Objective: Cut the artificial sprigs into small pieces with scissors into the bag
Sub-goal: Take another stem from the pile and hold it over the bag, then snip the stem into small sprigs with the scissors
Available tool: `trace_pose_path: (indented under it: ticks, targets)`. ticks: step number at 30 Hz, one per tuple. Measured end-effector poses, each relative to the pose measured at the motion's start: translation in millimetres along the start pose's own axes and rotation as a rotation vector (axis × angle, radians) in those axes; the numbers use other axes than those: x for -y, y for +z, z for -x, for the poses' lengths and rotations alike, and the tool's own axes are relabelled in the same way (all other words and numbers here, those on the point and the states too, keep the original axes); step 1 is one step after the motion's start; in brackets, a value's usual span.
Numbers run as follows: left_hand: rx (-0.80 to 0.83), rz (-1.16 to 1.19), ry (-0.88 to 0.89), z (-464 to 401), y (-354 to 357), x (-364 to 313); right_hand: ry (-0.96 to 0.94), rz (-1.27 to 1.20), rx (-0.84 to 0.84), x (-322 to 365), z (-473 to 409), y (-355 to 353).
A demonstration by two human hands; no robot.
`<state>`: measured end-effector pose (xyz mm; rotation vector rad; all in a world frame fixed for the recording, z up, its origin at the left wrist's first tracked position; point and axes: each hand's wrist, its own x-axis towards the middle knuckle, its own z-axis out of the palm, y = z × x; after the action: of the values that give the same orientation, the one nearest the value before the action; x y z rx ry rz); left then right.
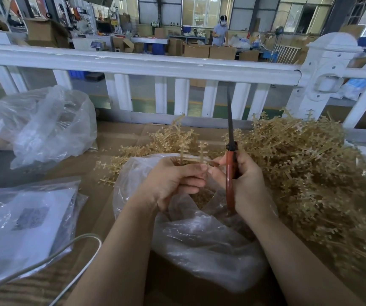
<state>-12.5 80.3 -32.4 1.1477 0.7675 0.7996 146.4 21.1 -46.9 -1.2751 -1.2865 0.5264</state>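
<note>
A big heap of tan artificial sprigs (299,164) lies just right of the open clear bag (199,235), which sits on brown cardboard (120,138) with a white fence (146,69) behind it and two other plastic bags, one behind-left (45,127) and one left (21,221) of it. Over the bag's mouth, the left hand (173,182) pinches a single sprig (202,154) with curled fingers, and the right hand (246,180) is clamped round the red handles of the scissors (230,155), dark blades together and pointing up, just right of the held sprig.
</note>
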Motion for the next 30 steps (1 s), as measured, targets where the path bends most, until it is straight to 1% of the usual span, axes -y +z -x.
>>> trace_pose_path:
  ticks: [5,9,13,21,23,30]
  targets:
    - [-0.176,0.199,0.104,-3.7,-2.8,-0.9,0.039,0.085,-0.005,4.5,4.5,0.0]
    - [-0.237,0.256,0.15,-3.9,-5.6,-0.1,0.022,0.228,0.022,7.6,7.0,-0.1]
    - [-0.239,0.3,0.157,-2.7,-5.3,-1.4,0.008,0.453,0.087,8.1,8.2,-2.6]
    - [-0.208,0.301,0.184,-0.6,-6.5,-2.3,-0.011,0.771,0.103,-0.4,7.2,-0.5]
    - [-0.193,0.264,0.225,-0.6,-7.1,-1.9,-0.023,0.804,0.099,-3.4,6.7,-0.2]
    - [-0.164,0.133,0.35,-1.6,-10.9,-0.3,-0.064,0.81,0.061,-15.5,6.1,-0.5]
